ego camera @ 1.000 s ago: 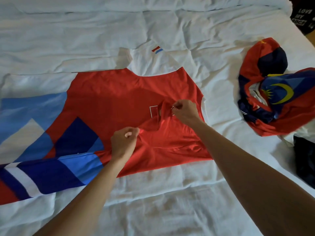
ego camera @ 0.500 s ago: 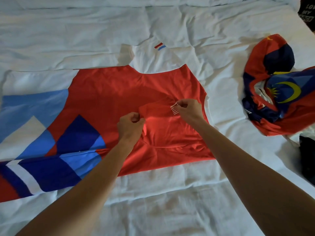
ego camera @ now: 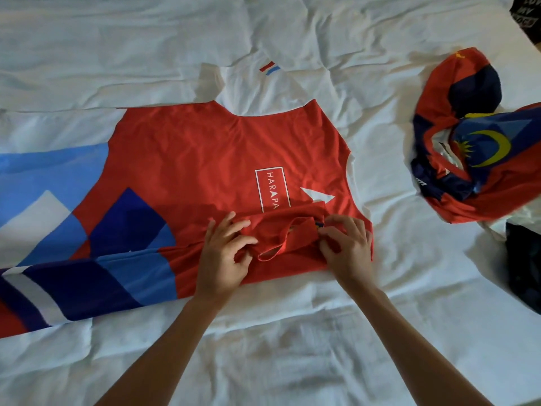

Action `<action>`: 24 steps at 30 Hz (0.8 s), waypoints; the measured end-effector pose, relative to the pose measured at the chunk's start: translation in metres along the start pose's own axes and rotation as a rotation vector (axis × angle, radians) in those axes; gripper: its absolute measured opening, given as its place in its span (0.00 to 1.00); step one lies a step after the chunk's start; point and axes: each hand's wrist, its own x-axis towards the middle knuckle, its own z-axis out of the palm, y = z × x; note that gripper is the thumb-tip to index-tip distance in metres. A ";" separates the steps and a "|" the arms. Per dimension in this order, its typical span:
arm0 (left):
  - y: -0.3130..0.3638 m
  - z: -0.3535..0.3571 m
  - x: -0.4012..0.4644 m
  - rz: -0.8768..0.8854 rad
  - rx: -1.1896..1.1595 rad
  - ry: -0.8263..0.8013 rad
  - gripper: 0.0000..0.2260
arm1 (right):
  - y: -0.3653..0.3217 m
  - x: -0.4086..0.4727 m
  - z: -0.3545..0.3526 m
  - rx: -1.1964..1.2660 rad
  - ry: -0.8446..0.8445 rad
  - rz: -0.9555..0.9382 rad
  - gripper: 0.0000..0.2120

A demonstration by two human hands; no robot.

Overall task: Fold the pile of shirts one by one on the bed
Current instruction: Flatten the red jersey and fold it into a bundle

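Note:
A red shirt (ego camera: 205,159) with blue and white patches lies spread sideways on the white bed (ego camera: 263,347), its white sleeve (ego camera: 257,83) pointing to the far side. A white boxed logo shows on its chest. The near sleeve (ego camera: 281,235) is folded in over the body. My left hand (ego camera: 222,253) rests on that sleeve with curled fingers gripping its edge. My right hand (ego camera: 345,244) pinches the sleeve's other end near the shoulder.
A crumpled pile of red and navy shirts (ego camera: 480,153) with a yellow crescent print lies at the right. A dark garment (ego camera: 524,259) sits at the right edge below it. Another dark item (ego camera: 527,13) shows in the top right corner.
Both hands have drawn the red sleeve toward the near edge, uncovering the white logo. The sleeve now lies lower on the shirt's body. The view has shifted slightly.

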 end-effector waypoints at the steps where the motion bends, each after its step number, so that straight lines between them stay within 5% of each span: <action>1: 0.003 -0.001 -0.001 0.026 0.000 0.022 0.11 | -0.003 0.003 -0.002 0.021 0.028 -0.012 0.07; 5: 0.005 -0.005 -0.007 0.056 0.002 0.026 0.13 | -0.011 0.004 -0.008 0.061 0.057 -0.020 0.07; 11: 0.003 0.000 -0.026 0.133 0.109 -0.115 0.17 | -0.016 -0.005 -0.005 -0.025 -0.172 0.050 0.22; 18: -0.005 0.014 -0.039 0.129 0.298 -0.169 0.20 | -0.025 0.008 -0.002 0.023 -0.031 0.110 0.08; 24: -0.003 0.013 -0.041 0.111 0.233 -0.145 0.21 | -0.018 -0.031 -0.018 -0.080 -0.007 0.074 0.14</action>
